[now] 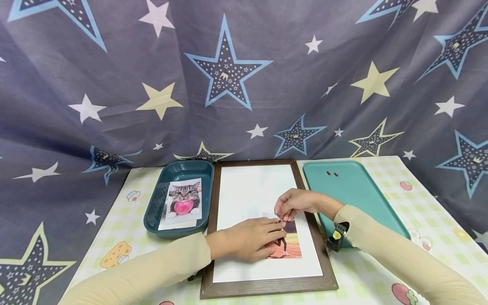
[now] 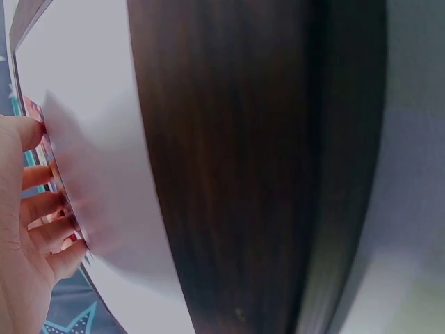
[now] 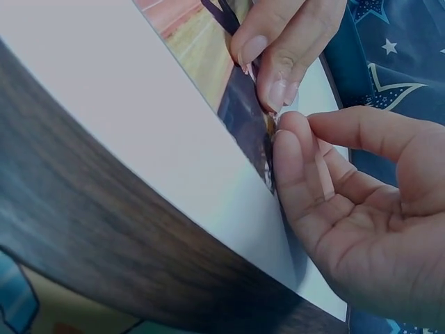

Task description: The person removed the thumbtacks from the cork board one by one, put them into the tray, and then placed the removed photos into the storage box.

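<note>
The left hand (image 1: 248,239) lies flat with straight fingers on a small photo (image 1: 287,248) that sits on the white board of the brown wooden frame (image 1: 267,288), pressing it down. The right hand (image 1: 295,204) curls thumb and forefinger together at the photo's top corner, pinching something too small to make out. A cat photo (image 1: 184,199) lies in the dark teal tray (image 1: 152,212); two red pins (image 1: 332,173) rest on the lighter tray (image 1: 366,195)

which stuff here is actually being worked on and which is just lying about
In use:
left hand pressing flat on the photo
right hand pinching at the photo's top corner
wooden frame with white board

Lying about:
cat photo in the dark tray
two pins in the teal tray
</note>
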### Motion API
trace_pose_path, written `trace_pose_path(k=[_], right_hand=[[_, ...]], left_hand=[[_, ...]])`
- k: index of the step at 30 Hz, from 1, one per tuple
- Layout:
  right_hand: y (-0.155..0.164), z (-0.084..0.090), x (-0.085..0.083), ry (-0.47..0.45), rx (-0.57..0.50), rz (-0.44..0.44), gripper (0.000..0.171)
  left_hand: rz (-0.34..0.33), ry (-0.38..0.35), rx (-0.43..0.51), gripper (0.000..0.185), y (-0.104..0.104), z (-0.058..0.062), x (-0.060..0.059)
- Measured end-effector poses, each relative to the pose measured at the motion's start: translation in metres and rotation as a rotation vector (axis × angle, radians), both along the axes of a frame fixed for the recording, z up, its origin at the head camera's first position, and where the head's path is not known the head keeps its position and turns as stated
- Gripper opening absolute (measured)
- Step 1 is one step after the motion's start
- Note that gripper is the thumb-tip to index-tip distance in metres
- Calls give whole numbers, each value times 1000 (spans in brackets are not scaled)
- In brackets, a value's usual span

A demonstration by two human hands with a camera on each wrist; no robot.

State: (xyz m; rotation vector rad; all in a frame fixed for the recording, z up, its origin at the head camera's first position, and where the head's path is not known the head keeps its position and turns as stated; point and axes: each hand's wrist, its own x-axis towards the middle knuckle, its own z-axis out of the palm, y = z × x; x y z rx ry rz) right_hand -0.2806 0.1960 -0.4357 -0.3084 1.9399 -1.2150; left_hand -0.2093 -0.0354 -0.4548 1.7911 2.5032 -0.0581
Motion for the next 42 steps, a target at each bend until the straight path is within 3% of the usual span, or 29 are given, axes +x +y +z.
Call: trace_pose_path(k=[31,42], right_hand=[[3,1,-7,-113,-37,-28,14],[6,0,-9,-145,-54,-27,19]], left_hand=[[-6,25,26,52,-2,-1,0],[1,2,28,52,-2,-1,-1]])
